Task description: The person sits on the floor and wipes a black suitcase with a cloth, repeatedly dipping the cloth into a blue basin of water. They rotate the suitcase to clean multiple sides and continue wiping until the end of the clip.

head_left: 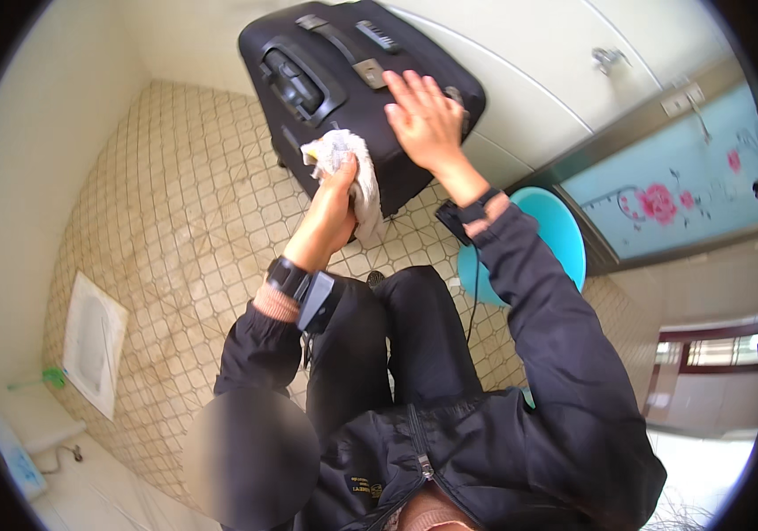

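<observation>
A black fabric suitcase [370,133] stands upright against the wall ahead of me, its top facing up. On that top are a recessed pull handle [292,81], a carry handle [330,37] and a small lock plate [368,73]. My left hand [334,212] is closed around a crumpled whitish cloth [363,181], which hangs down at the suitcase's near side. My right hand [426,122] lies with fingers stretched out over the near right corner of the suitcase top, holding nothing. Whether its palm presses on the fabric I cannot tell.
A turquoise basin [565,234] sits on the tiled floor [175,212] to my right, partly behind my right forearm. Beyond it is a blue panel [662,186] with pink flowers. A wall tap [607,59] juts out at upper right. A white squat toilet [96,341] is set into the floor at left.
</observation>
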The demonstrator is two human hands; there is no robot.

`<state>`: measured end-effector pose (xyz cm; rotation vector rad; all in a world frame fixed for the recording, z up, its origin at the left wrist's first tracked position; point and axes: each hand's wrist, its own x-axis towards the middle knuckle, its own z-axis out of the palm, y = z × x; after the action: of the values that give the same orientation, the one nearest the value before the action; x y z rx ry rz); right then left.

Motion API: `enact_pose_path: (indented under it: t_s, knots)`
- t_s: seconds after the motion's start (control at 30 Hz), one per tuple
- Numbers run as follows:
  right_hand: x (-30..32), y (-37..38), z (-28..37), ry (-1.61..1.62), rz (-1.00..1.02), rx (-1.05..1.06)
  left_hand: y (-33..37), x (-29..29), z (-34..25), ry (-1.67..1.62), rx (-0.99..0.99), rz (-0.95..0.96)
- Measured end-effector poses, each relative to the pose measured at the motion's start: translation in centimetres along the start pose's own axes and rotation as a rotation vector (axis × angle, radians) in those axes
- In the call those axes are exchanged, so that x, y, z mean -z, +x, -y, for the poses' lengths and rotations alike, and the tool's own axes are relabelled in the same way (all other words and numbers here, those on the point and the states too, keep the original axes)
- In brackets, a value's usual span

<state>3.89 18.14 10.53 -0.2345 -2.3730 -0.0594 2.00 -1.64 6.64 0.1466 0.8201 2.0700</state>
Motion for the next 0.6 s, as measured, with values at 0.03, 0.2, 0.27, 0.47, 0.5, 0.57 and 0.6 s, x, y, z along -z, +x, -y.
enact_pose_path:
  t_s: [0.03,0.2,0.27,0.47,0.5,0.57,0.6]
  knots:
    - [0.9,-0.2,0.5,-0.031,0.047,-0.052,-1.7,-1.4,-0.6,0.005,-0.057,0.137]
    - [8.0,-6.3,5.1,0.49,0.478,0.015,-8.7,-2.1,-4.0,-0.123,0.011,0.435]
    - [11.9,-11.2,6.6,1.184,0.385,-0.084,-10.8,-1.3,-3.4,-0.153,0.076,0.379]
    - [20.9,-20.8,2.7,1.611,0.488,-0.958,-9.5,-4.4,3.9,0.232,0.162,0.427]
    - [22.2,-21.5,1.1,1.51,0.48,-1.021,-8.4,-5.9,5.5,-0.209,0.383,0.51]
    - [23.9,-22.9,-2.0,1.426,0.247,-0.981,-7.1,-8.7,8.0,-0.266,0.496,0.653]
    - [24.7,-23.6,-3.8,1.376,0.168,-0.988,-6.4,-10.1,9.3,-0.228,0.511,0.617]
